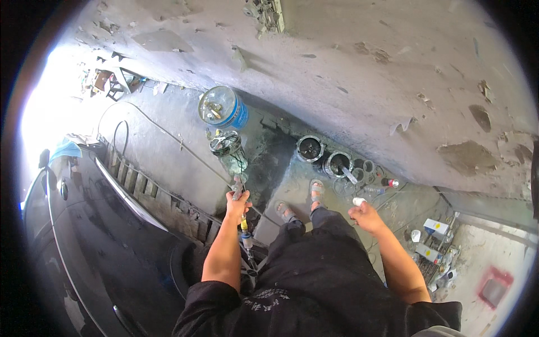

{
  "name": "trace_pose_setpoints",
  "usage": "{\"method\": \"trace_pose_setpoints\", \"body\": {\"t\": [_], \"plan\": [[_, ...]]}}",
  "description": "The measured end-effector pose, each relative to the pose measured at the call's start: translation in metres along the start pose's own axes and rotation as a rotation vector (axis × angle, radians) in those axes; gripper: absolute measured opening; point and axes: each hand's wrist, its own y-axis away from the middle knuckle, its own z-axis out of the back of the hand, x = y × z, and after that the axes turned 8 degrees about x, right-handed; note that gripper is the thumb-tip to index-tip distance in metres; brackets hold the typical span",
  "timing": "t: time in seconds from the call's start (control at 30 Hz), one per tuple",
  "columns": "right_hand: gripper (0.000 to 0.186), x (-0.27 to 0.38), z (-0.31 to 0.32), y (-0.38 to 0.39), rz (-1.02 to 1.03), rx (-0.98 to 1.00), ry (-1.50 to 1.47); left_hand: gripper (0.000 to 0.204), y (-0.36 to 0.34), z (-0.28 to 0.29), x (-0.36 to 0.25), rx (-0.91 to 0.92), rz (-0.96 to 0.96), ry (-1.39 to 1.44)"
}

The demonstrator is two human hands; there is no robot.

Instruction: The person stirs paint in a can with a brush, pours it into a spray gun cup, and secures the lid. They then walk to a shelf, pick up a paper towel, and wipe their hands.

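My left hand (237, 205) is closed round what looks like a spray gun (237, 184). A hose with a yellow fitting (244, 226) hangs below that hand. Just beyond the grip is a cloudy, see-through cup or bag (234, 165); I cannot tell whether it is joined to the gun. A paint-stained pail (225, 144) stands past it. Held out to the right, my right hand (366, 217) is closed on a small white wad (358, 201), whose kind is too small to make out. Both hands are apart, above the floor.
A dark car (95, 236) fills the left side. Along the peeling wall (359, 95) stand a blue drum (236, 114), two open paint cans (310, 149) and a red-capped bottle (389, 183). A hose (163, 130) crosses the floor. Boxes and cans (435, 227) crowd the right.
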Motion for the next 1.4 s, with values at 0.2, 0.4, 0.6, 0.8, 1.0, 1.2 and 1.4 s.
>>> {"method": "trace_pose_setpoints", "body": {"t": [0.2,0.4,0.6,0.8,1.0,1.2,1.4], "plan": [[0.050,0.057,-0.042,-0.015,0.086,0.041,0.139,0.027,0.049,0.005,-0.025,0.250,0.004,0.035],[0.053,0.157,-0.090,-0.049,0.311,0.333,-0.084,0.024,0.115,-0.013,-0.040,0.381,-0.393,-0.275],[0.037,0.189,-0.106,-0.072,0.391,0.571,0.146,0.051,0.162,-0.033,-0.052,0.601,-0.405,-0.160],[0.053,0.177,-0.076,-0.083,0.653,0.972,-0.060,0.045,0.190,-0.044,-0.047,0.525,-0.545,-0.303],[0.058,0.173,-0.087,-0.060,0.889,1.137,-0.273,0.042,0.207,-0.058,-0.045,0.479,-0.395,-0.243],[0.045,0.173,-0.118,-0.037,0.607,0.630,-0.383,0.040,0.231,-0.058,-0.059,0.404,-0.378,-0.112],[0.040,0.204,-0.107,-0.034,0.724,0.651,-0.558,0.032,0.228,-0.045,-0.094,0.543,-0.370,-0.100]]}}
